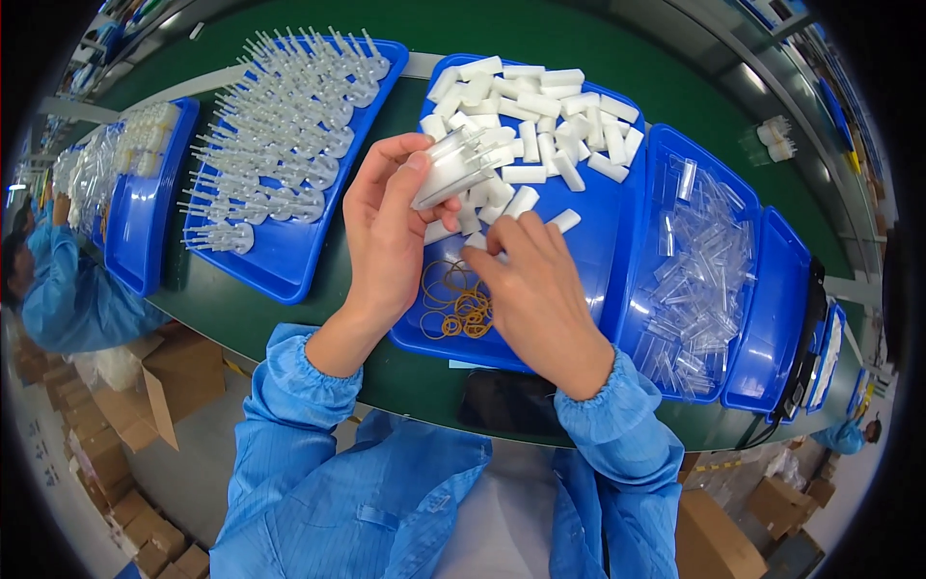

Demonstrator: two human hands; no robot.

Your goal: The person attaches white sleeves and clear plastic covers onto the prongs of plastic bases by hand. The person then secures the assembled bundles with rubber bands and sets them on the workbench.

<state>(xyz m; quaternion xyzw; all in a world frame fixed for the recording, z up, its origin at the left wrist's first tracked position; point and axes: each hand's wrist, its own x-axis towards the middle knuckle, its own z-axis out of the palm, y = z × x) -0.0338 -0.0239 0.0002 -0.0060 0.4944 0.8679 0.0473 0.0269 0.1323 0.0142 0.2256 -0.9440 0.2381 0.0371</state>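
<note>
While I watched from a distance, a co-worker's blue sleeve showed at the far left, near a blue tray on the green table. Next came a second tray, crowded with clear stemmed parts. My left hand was raised just beside it, thumb and fingers pinching a bundle of clear plastic and white, thin stems pointing right, over the edge of the middle tray. That tray carried loose white blocks and, near its front, brown rubber bands. My right hand reached low into it with curled fingers, close to a block (I could not tell whether it was gripped). Further right, another tray held clear plastic pieces, and one more blue tray stood beside it.
</note>
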